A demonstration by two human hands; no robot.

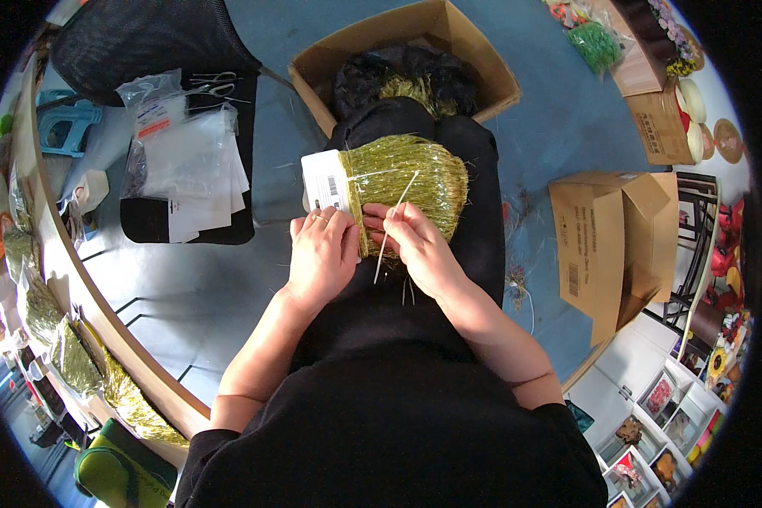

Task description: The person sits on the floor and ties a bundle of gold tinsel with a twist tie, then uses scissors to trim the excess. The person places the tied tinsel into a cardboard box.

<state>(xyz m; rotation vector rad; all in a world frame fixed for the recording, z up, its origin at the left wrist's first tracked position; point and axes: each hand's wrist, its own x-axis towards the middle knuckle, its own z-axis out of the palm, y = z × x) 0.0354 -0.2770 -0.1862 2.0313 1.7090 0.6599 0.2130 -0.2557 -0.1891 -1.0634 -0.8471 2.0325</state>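
Observation:
Across my lap lies a bundle of gold tinsel fringe (pixel 419 184), with a white card (pixel 324 181) bearing print and a barcode at its left end. My left hand (pixel 324 251) grips the card's lower part and the edge of the fringe's gold header band. A thin white plastic tie (pixel 397 222) slants between the thumb and fingers of my right hand (pixel 413 244), whose other fingers touch the fringe beside the band. Another white tie (pixel 371 173) passes through the upper part of the band.
Ahead, an open cardboard box (pixel 495 76) holds black plastic and gold tinsel. On a black chair seat (pixel 143 222) at left are clear bags (pixel 184 152), white cards and scissors (pixel 213 86). Another open carton (pixel 587 235) stands right. A curved table edge (pixel 95 286) runs along the left.

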